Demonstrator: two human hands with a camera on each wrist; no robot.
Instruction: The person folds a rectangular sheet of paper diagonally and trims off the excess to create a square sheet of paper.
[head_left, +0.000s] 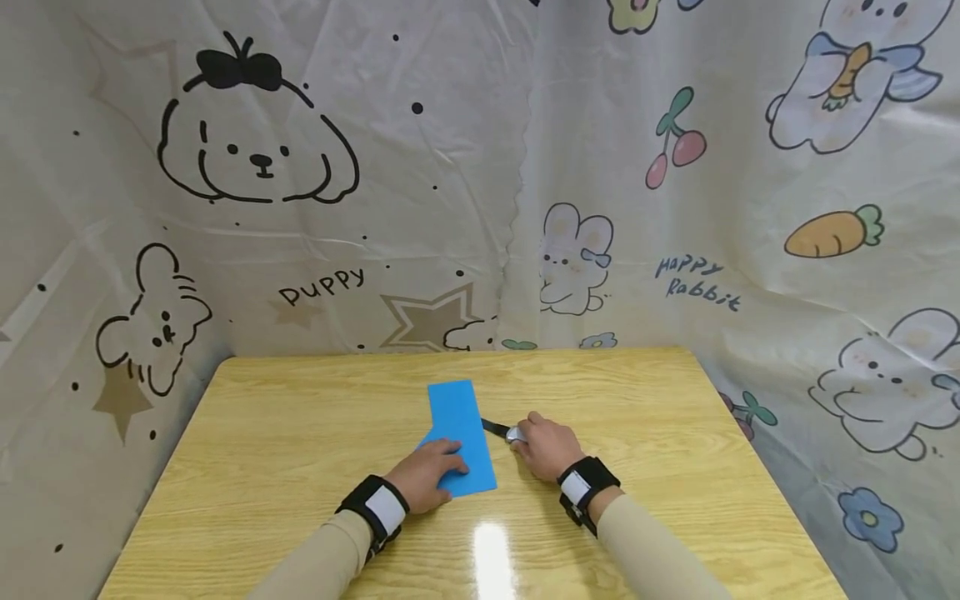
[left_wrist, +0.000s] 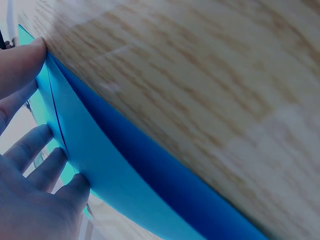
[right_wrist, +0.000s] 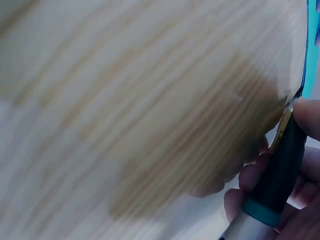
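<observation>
A folded sheet of blue paper (head_left: 457, 408) lies on the wooden table, its lower layer bulging slightly up along one side in the left wrist view. My left hand (head_left: 426, 477) rests on the lower left part of the paper, with fingers spread and pressing on it. To the right, my right hand (head_left: 549, 447) grips a knife (head_left: 497, 428) by its handle. The dark blade points left and meets the right edge of the paper; whether its tip is inside the fold, I cannot tell. Up close, the knife's handle (right_wrist: 277, 175) looks dark with a silvery end.
The wooden table (head_left: 300, 417) bears a bright reflection near its front. Behind it and at both sides hangs a pale cloth (head_left: 450, 233) printed with cartoon animals. Both wrists wear black straps (head_left: 588, 483).
</observation>
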